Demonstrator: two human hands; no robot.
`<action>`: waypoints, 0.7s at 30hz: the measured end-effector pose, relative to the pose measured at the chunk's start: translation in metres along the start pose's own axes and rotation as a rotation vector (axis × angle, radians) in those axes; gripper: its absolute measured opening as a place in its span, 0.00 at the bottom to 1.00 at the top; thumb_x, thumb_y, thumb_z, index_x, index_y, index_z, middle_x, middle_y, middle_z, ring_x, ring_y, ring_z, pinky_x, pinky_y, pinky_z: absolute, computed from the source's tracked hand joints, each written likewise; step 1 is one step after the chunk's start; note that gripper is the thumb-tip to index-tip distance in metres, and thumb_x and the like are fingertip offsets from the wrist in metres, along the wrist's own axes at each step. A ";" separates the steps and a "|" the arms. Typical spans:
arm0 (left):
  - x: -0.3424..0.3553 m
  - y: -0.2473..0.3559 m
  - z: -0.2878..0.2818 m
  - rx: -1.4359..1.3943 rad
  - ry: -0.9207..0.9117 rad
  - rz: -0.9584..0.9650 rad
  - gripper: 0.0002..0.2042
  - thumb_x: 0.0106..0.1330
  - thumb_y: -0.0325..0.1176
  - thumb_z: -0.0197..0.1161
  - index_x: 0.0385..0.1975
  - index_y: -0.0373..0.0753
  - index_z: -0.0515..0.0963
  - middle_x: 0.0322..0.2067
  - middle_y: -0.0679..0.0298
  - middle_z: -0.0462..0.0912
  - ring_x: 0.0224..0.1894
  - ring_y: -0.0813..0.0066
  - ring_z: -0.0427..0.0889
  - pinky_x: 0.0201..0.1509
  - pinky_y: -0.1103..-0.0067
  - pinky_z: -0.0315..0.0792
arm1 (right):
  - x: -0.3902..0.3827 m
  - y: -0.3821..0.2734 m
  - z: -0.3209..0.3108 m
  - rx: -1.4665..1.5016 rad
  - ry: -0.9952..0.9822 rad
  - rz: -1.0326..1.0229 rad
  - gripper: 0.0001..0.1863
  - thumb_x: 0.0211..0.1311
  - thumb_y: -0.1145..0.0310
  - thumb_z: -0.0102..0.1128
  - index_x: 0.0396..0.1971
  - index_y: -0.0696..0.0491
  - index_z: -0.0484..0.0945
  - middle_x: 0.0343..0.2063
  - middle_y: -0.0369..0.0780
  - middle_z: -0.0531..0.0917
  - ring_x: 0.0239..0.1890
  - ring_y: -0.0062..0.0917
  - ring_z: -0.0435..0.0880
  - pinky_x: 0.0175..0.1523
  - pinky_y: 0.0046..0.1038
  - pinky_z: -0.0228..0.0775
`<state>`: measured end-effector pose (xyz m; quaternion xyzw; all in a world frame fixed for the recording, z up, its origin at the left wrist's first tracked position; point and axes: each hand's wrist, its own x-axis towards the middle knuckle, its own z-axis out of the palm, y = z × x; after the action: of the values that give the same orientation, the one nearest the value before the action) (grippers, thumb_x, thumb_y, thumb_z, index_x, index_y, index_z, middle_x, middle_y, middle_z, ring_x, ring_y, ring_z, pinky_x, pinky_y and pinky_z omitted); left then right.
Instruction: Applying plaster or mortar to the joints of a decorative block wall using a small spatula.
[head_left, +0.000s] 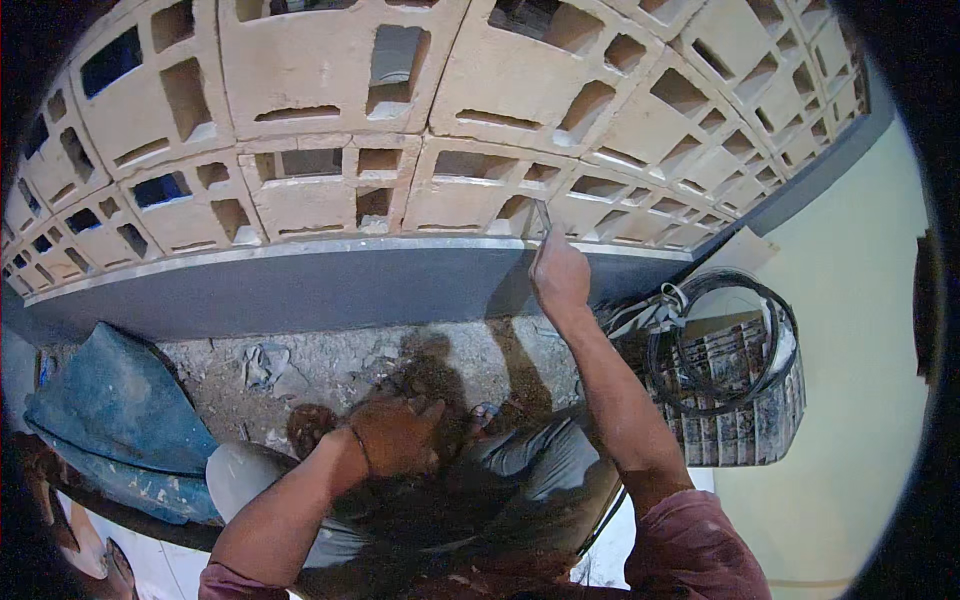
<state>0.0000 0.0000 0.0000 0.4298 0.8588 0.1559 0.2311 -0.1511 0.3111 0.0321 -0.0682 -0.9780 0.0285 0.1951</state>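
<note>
My right hand (562, 272) is raised in front of a cream wall of pierced ventilation blocks (500, 85). It is closed around a narrow metal tool (543, 214), whose tip is at a small opening in the lowest row of blocks. The fist hides the tool's other end, and its exact kind does not show. Low over my lap, my left hand (398, 436) lies in shadow with its back up. One finger sticks out to the right, apart from the others, and I see nothing held in it. A dark band circles that wrist.
A grey wall base (300, 292) runs below the blocks, above rough, debris-strewn ground (330, 355). On the left lies a folded blue-green sheet (120, 410). To my right, a coil of black cable (655, 365) rests on a dirty slatted crate (735, 435), beside a pale yellow wall (860, 330).
</note>
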 end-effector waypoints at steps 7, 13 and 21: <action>0.002 -0.001 -0.020 0.067 0.073 0.071 0.37 0.65 0.52 0.61 0.68 0.33 0.61 0.60 0.46 0.73 0.60 0.44 0.75 0.68 0.50 0.62 | -0.003 -0.020 0.040 0.227 0.077 0.035 0.11 0.66 0.67 0.53 0.39 0.61 0.73 0.21 0.57 0.80 0.27 0.57 0.81 0.33 0.54 0.72; -0.008 -0.009 -0.010 0.119 -0.035 -0.043 0.38 0.66 0.52 0.60 0.69 0.33 0.60 0.62 0.45 0.71 0.64 0.45 0.72 0.69 0.49 0.60 | 0.006 -0.018 0.013 0.261 -0.055 -0.024 0.13 0.65 0.68 0.53 0.44 0.60 0.76 0.27 0.59 0.82 0.33 0.58 0.81 0.40 0.56 0.73; -0.003 -0.005 -0.014 -0.020 0.053 -0.016 0.37 0.65 0.51 0.62 0.68 0.33 0.63 0.61 0.46 0.74 0.66 0.43 0.69 0.72 0.52 0.57 | -0.003 -0.021 0.033 0.356 -0.023 0.048 0.10 0.65 0.68 0.52 0.34 0.60 0.78 0.28 0.58 0.81 0.35 0.57 0.81 0.41 0.51 0.73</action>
<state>-0.0093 -0.0068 0.0106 0.4162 0.8665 0.1741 0.2138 -0.1632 0.2890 0.0020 -0.0555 -0.9577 0.2069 0.1922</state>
